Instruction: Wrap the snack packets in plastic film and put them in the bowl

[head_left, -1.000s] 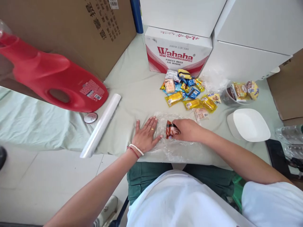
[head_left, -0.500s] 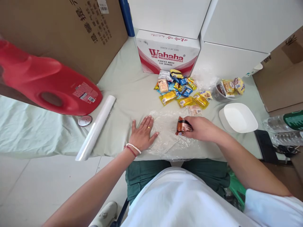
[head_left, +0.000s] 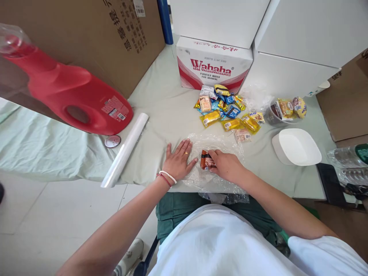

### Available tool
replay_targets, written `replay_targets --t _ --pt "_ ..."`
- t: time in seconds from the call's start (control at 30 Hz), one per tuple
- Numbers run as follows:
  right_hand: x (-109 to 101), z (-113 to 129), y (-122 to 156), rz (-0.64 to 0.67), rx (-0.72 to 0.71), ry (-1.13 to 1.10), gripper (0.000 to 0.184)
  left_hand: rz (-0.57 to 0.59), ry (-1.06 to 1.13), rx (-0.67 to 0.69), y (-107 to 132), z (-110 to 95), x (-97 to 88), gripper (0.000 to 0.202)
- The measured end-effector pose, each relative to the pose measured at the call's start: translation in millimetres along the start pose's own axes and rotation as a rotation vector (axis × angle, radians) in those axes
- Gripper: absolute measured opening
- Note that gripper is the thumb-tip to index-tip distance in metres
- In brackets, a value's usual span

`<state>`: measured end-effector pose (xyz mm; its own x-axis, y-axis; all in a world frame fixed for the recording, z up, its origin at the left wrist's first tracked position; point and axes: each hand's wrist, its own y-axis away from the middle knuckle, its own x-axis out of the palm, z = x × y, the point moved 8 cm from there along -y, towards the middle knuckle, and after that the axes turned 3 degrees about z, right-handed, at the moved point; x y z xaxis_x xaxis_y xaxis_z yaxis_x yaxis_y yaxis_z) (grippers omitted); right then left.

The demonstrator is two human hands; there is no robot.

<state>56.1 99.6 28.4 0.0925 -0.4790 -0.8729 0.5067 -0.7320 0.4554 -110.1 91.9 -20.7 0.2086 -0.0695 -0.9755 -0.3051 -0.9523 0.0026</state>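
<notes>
A sheet of clear plastic wrap [head_left: 230,145] lies crinkled on the cloth-covered table, its near edge hanging over the front. My left hand [head_left: 178,160] rests flat with fingers spread on the wrap's left edge. On the middle of the sheet, my right hand [head_left: 227,165] grips a brown snack packet [head_left: 206,160] from its right side, the fingers covering part of it. Just beyond the sheet is a pile of wrapped snacks, with a yellow packet [head_left: 211,118], a blue packet [head_left: 232,112] and a pale pink packet [head_left: 242,135] among them.
A plastic wrap roll [head_left: 125,151] and a red jug [head_left: 86,99] are at left. A white bowl [head_left: 296,147] and a clear tub of snacks [head_left: 277,122] stand at right. Behind the pile sits a Wahaha carton [head_left: 212,65]. A black phone-like object [head_left: 330,184] lies far right.
My right hand has moved left with the brown snack packet, down to the middle of the wrap. My left hand stays flat. The view has shifted slightly.
</notes>
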Motion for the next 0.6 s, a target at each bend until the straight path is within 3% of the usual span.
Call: replay_targets --t 0.13,0.4,0.53,0.6 --pt "4 0 8 -0.004 0.002 0.035 0.05 0.003 -0.003 -0.002 0 -1 -1.6 0.071" --pt "-11 -5 5 -0.067 0.046 -0.006 0.046 0.017 0.016 -0.002 -1 0 0.5 0.069" --pt "-4 -2 1 -0.052 0.01 -0.05 0.059 0.053 0.13 -0.037 -4 17 1.9 0.066" --pt "-9 -9 10 -0.103 -0.014 -0.115 0.07 0.027 0.19 -0.049 -2 28 -6.1 0.066"
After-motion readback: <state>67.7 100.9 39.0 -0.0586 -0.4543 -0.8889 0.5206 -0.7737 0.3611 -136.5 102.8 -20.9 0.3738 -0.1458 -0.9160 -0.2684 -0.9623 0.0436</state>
